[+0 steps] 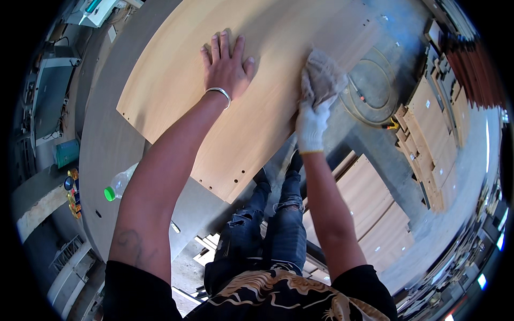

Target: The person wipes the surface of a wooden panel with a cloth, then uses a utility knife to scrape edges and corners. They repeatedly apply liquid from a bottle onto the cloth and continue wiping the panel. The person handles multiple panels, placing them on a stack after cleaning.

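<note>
A large light wood-grain panel [214, 144] lies flat in front of me, with several dark drilled holes near its near and left corners. Bare, with a silver bangle at the wrist, my left hand [227, 69] rests flat on the panel, fingers spread. A white knit glove covers my right hand [313, 120], which grips a crumpled greyish-brown rag [322, 77] at the panel's right edge. The rag hides most of the gloved fingers.
Under the panel is a grey table [101, 139], where a clear plastic bottle [122, 181] with a green cap lies left of my forearm. A yellowish hose [393, 80] coils on the floor at right. Stacked wood panels [428, 128] stand beyond it, and more boards [369, 208] lie nearer.
</note>
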Action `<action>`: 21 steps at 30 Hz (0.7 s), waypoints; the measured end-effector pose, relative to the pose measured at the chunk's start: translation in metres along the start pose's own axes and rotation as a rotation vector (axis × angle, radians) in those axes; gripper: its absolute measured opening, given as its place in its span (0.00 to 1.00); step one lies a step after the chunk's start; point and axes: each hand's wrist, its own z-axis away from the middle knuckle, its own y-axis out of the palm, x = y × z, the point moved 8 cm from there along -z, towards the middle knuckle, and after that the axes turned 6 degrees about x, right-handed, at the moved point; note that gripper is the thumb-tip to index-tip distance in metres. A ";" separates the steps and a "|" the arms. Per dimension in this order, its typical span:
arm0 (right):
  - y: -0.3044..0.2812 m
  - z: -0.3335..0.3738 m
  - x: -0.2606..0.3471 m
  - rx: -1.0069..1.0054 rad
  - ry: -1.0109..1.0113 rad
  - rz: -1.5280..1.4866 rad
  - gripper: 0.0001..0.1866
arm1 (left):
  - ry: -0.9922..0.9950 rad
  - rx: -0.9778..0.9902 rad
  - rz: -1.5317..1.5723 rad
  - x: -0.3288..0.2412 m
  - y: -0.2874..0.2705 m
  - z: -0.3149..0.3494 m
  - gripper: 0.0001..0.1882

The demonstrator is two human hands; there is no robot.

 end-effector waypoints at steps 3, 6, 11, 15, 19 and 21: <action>0.059 0.147 0.013 0.103 -0.127 0.150 0.37 | -0.006 0.005 -0.007 -0.001 0.001 -0.001 0.35; 0.111 0.307 0.020 0.446 -0.190 0.210 0.41 | -0.006 0.013 0.017 -0.001 0.001 0.002 0.35; 0.082 0.341 0.003 0.837 -0.232 -0.047 0.39 | 0.049 -0.006 0.047 0.004 -0.001 0.003 0.34; 0.005 0.321 -0.071 0.603 0.700 -0.921 0.26 | 0.262 0.019 0.084 -0.026 -0.008 0.032 0.33; -0.096 0.176 -0.115 0.130 0.735 -0.995 0.26 | 0.499 0.328 0.121 -0.082 -0.023 0.171 0.37; -0.129 0.080 -0.090 0.108 0.408 -0.691 0.26 | 0.595 0.586 0.169 -0.105 -0.028 0.257 0.37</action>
